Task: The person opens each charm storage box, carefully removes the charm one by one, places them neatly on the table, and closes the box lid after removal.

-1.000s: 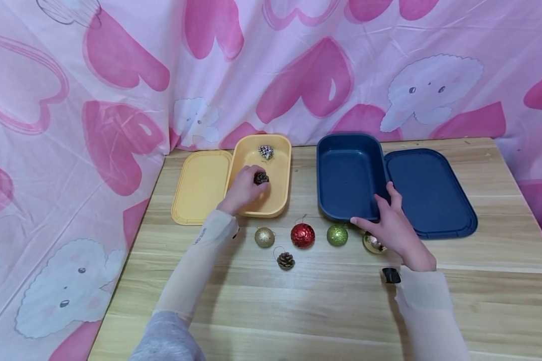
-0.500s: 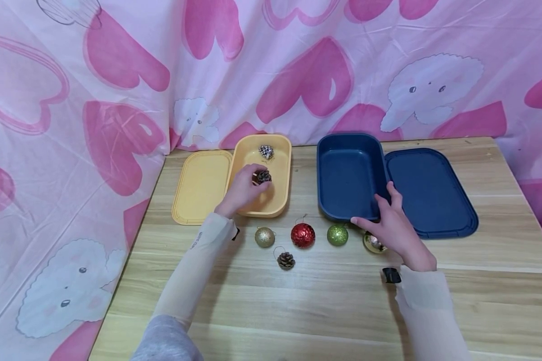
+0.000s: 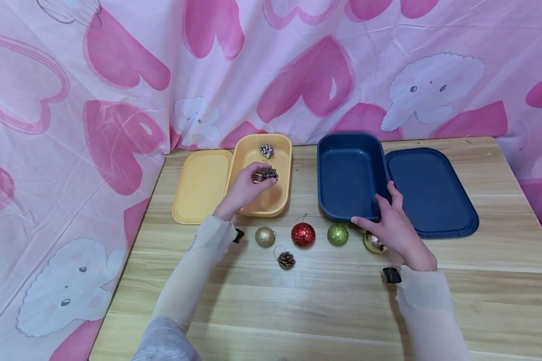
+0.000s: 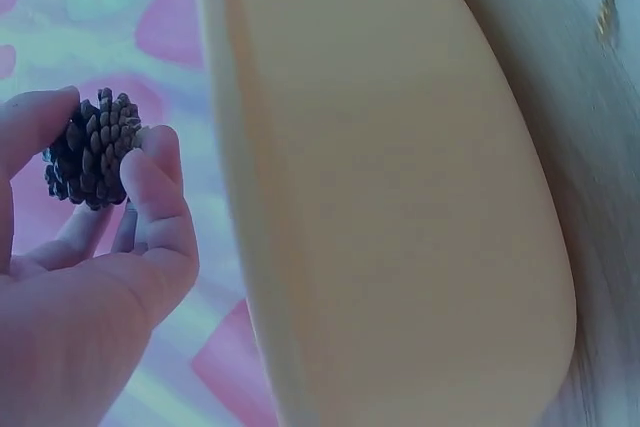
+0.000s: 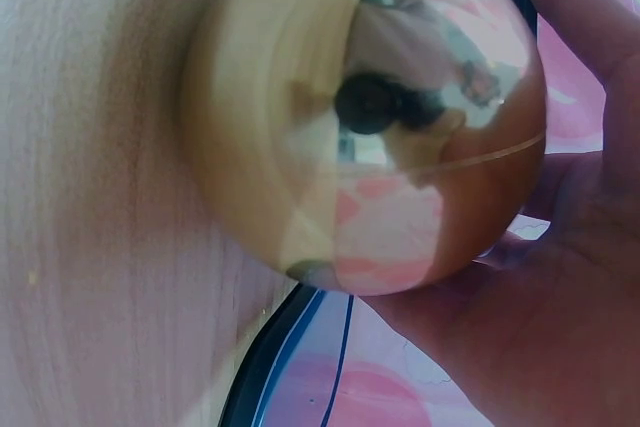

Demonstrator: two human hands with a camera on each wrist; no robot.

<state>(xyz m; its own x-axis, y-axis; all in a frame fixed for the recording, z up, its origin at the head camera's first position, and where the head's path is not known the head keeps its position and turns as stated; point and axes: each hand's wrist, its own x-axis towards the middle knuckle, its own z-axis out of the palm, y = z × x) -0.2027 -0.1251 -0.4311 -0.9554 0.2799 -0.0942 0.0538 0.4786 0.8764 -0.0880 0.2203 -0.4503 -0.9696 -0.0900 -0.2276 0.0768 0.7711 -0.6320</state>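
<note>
My left hand (image 3: 246,186) pinches a small brown pine cone (image 4: 92,152) between thumb and fingers. It is above the yellow box (image 3: 281,195), whose side fills much of the left wrist view. A frosted pine cone (image 3: 266,151) lies inside that box at its far end. My right hand (image 3: 396,228) has spread fingers at the near right corner of the blue box (image 3: 343,213). Below its palm sits a shiny gold ball (image 5: 270,157), partly covered in the head view. Whether the palm touches the ball, I cannot tell.
A glittery gold ball (image 3: 265,236), a red ball (image 3: 303,235) and a green ball (image 3: 337,234) stand in a row before the boxes. Nearer lies another pine cone (image 3: 286,259). The yellow lid (image 3: 201,186) and blue lid (image 3: 433,193) flank the boxes.
My left hand has moved slightly right and away from me with the pine cone, over the yellow box. The right hand has stayed in place.
</note>
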